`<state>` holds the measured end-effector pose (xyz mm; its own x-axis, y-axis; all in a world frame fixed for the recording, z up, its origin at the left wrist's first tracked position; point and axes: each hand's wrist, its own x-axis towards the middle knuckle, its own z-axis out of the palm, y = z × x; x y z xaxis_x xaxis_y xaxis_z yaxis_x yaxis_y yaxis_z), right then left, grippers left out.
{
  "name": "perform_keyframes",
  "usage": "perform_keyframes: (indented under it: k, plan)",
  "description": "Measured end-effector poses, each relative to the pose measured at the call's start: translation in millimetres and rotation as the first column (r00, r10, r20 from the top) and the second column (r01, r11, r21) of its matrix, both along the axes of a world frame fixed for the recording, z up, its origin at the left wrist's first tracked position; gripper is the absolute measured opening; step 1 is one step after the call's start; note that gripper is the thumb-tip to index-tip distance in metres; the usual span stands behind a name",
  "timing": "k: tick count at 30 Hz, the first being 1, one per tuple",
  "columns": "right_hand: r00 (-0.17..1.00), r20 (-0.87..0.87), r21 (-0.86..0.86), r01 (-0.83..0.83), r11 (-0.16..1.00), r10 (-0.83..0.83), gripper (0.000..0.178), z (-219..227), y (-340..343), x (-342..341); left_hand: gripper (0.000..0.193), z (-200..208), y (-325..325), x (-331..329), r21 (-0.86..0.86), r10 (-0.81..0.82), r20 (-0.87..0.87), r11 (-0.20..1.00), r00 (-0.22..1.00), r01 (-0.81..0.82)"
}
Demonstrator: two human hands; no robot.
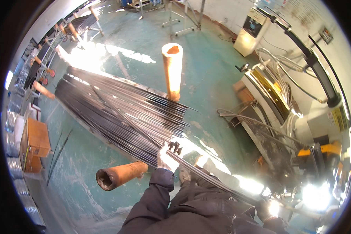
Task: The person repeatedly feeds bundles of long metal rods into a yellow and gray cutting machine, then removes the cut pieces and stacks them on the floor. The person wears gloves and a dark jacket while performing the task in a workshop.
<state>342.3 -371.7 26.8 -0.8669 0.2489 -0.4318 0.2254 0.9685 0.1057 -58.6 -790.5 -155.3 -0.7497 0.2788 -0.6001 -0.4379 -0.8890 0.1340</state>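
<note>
A small bundle of long, thin metal rods (206, 176) runs slantwise in front of my body, from over the rack to my right side. My left hand (167, 159), in a pale knitted glove with dark fingertips, is closed round it. Low on the right, my gloved right hand (267, 210) is closed at the near end of the bundle; glare and shadow partly hide its fingers. Beneath and beyond the held rods lies a wide layer of similar dark rods (121, 113), side by side, their near ends uneven.
Rusty orange tube posts stand at the layer's sides, one upright (173, 74) and one leaning toward me (119, 175). Cardboard boxes (36, 138) are at left. On the right are a machine with a yellow part (319, 150), looped cables (277, 62) and a pale cabinet (251, 33).
</note>
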Motion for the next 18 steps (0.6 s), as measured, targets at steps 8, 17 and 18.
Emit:
perform_keyframes:
  k: [8, 17, 18]
  plan:
    - [0.991, -0.070, 0.115, 0.125, 0.985, -0.118, 0.016, 9.8, 38.6, 73.7, 0.015, 78.3, 35.9, 74.2, 0.065, -0.214, 0.071, 0.976, 0.974, 0.209]
    - [0.667, -0.476, 0.182, 0.712, 0.678, -0.573, 0.014, -23.0, 202.2, 321.3, 0.016, 230.6, 40.4, 39.0, -0.121, -0.189, -0.347, 0.980, 0.919, 0.156]
    - [0.617, -0.532, 0.274, 0.774, 0.572, -0.580, 0.019, -39.0, 221.3, 352.9, 0.016, 244.8, 58.4, 44.4, -0.165, -0.169, -0.395, 0.980, 0.903, 0.111]
